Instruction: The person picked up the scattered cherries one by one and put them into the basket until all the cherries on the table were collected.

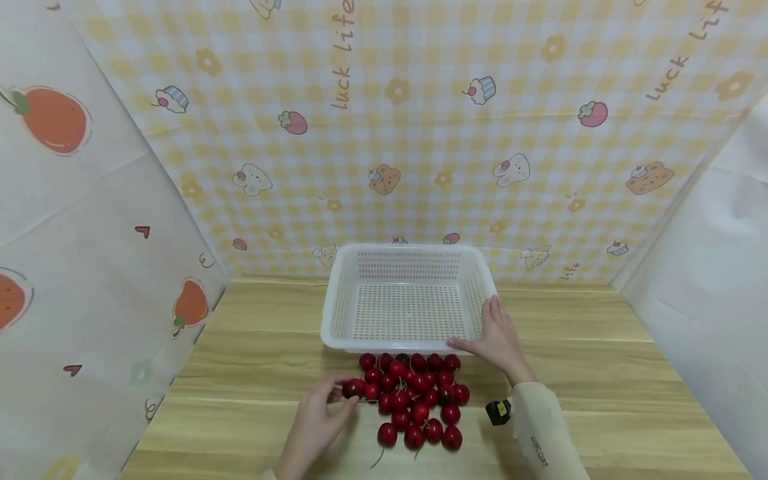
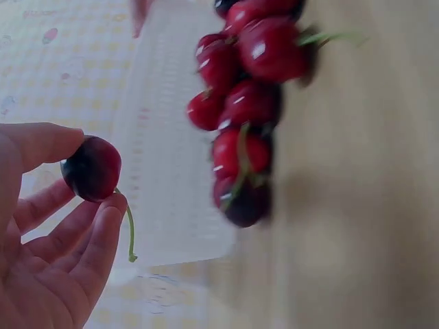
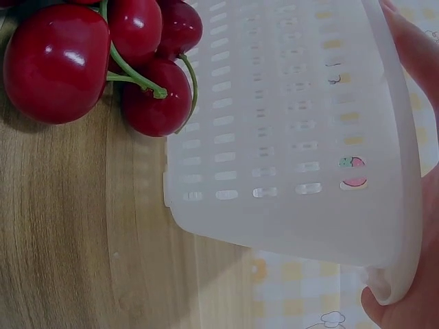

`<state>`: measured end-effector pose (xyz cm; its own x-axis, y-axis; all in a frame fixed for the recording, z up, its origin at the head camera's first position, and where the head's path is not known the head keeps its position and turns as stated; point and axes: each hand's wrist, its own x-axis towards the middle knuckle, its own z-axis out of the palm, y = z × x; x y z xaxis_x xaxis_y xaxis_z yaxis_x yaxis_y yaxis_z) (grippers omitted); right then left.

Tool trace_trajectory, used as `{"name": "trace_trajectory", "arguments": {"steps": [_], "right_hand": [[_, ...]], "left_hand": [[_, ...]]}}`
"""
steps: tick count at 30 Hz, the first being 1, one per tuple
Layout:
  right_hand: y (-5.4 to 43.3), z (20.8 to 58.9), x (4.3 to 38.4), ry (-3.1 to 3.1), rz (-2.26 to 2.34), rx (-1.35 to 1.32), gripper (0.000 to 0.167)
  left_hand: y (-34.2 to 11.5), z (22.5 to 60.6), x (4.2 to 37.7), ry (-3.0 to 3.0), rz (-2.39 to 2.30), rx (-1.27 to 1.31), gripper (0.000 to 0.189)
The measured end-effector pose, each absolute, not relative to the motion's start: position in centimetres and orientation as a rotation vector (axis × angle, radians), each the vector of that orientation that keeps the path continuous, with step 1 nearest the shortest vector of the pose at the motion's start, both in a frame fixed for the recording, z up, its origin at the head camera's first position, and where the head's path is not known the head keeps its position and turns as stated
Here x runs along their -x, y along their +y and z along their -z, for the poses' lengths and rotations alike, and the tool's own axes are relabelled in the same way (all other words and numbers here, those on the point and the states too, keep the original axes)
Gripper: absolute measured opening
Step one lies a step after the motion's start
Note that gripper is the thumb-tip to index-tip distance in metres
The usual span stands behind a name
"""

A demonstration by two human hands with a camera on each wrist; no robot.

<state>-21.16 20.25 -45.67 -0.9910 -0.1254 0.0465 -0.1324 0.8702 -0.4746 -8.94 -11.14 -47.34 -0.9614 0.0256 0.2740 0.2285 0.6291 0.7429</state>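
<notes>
My left hand [image 1: 321, 417] pinches a dark red cherry [image 2: 92, 169] between thumb and fingertips, its green stem hanging down in the left wrist view. In the head view that hand is at the left edge of a pile of cherries [image 1: 401, 401] lying on the table, some with stems. Behind the pile stands a white plastic basket [image 1: 390, 345] with slotted walls and a perforated floor; no cherries show inside. My right hand [image 1: 499, 340] grips the basket's front right corner, thumb on the front rim and fingers over the right side. The rim [image 3: 405, 137] fills much of the right wrist view.
The wood-grain table [image 1: 264, 347] extends to both sides of the basket. A yellow checked cloth [image 1: 420, 147] hangs behind it, and printed white cloth [image 1: 90, 193] covers the left side. A small black object [image 1: 498, 412] is by the right sleeve.
</notes>
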Motion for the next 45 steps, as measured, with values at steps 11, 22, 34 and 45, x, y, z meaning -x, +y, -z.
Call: {"name": "trace_trajectory", "arguments": {"steps": [11,22,34,45], "right_hand": [[20.3,45.7,21.2,-3.015,-0.792,-0.204,0.128],[20.3,45.8,21.0,-3.004,-0.794,-0.197,0.129],[20.4,45.7,21.1,-3.012,-0.788,-0.202,0.128],[20.3,45.8,21.2,-3.016,-0.776,-0.204,0.128]], "left_hand": [[-11.0,42.9,14.1,-2.361,0.854,0.610,0.033],[-9.0,39.4,18.2,-2.382,0.728,0.781,0.026],[-8.6,40.6,22.8,-2.526,0.860,0.697,0.021],[-9.1,40.4,27.3,-2.696,0.932,0.724,0.020]]}}
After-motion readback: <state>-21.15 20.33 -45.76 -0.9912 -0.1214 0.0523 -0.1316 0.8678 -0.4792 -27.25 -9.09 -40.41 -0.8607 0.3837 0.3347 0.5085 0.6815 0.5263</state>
